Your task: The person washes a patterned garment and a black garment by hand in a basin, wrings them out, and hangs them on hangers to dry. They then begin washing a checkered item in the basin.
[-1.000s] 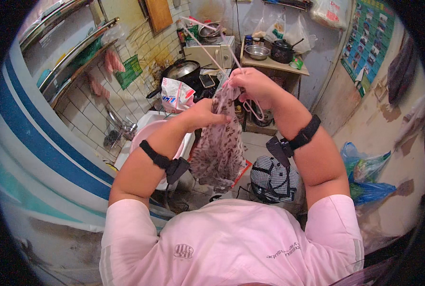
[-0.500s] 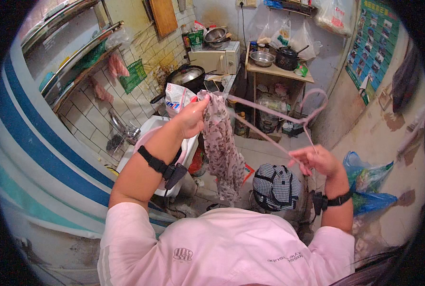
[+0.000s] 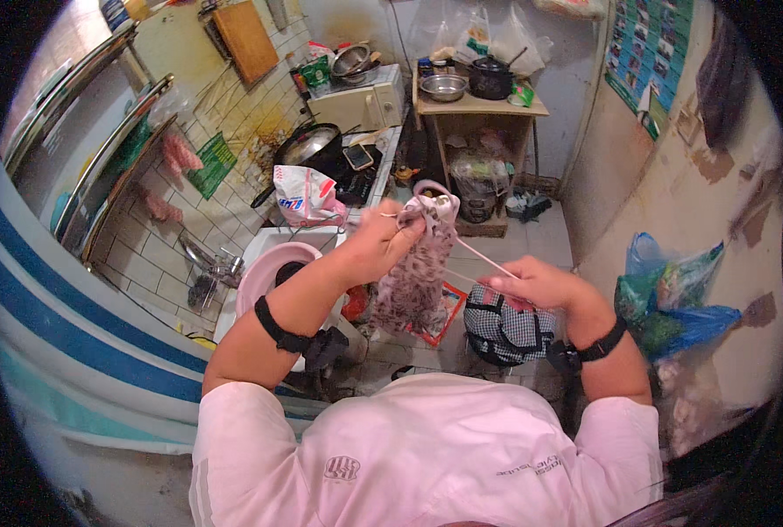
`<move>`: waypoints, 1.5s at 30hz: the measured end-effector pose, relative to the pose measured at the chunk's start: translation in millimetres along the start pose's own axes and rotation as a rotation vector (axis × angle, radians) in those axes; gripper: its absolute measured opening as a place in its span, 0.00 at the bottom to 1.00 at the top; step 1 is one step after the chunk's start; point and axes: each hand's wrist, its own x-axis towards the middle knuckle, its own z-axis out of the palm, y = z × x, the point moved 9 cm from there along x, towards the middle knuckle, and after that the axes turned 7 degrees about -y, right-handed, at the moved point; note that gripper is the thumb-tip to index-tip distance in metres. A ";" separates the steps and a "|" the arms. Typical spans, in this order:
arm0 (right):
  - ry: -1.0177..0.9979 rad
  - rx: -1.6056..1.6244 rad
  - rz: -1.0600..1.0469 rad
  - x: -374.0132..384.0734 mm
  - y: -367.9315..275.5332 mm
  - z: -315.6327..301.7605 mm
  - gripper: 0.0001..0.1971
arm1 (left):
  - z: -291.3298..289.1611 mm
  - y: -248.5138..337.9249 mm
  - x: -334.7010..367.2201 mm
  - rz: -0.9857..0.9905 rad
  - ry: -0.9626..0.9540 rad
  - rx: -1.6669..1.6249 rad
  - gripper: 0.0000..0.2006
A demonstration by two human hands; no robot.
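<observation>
A pink hanger (image 3: 484,258) is in my right hand (image 3: 536,283), whose fingers are closed on its near end. My left hand (image 3: 378,243) pinches the top of a pale garment (image 3: 413,281) with a dark floral print. The garment hangs down limp in front of me, gathered around the hanger's far part. A pink loop, apparently the hanger's hook, shows just above the cloth. How far the hanger reaches inside the garment is hidden by the folds and my left fingers.
At the left, a pink basin (image 3: 264,272) sits in the sink under a tap (image 3: 220,263). A white bag (image 3: 306,195) stands by the stove with a wok (image 3: 308,145). Below my hands is a checkered bag (image 3: 508,325). Blue plastic bags (image 3: 681,307) hang at the right wall.
My right hand has moved left, bringing the hanger to the garment. The hook swung from the right to above the cloth. My left hand has shifted slightly right and down with the garment.
</observation>
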 end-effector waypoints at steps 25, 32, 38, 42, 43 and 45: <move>0.288 0.215 -0.315 102.0 70.0 -46.5 0.07 | -90.4 93.7 -19.9 0.204 0.449 0.161 0.13; 0.384 0.165 -0.594 27.2 -64.2 -90.6 0.15 | -96.2 86.2 -49.8 0.193 0.464 0.241 0.13; 0.409 -0.885 0.031 23.6 -58.4 -112.4 0.18 | -97.2 104.0 -61.5 0.301 0.507 0.242 0.11; 0.557 -0.400 -0.101 5.9 -54.7 -137.8 0.14 | -100.5 87.6 -67.2 0.269 0.496 0.283 0.12; 0.561 -0.308 -0.110 -0.1 -58.0 -138.7 0.15 | -97.7 82.3 -67.0 0.272 0.491 0.247 0.13; 0.491 -0.348 -0.096 -11.0 -60.6 -149.4 0.15 | -87.0 72.8 -57.4 0.255 0.398 0.319 0.18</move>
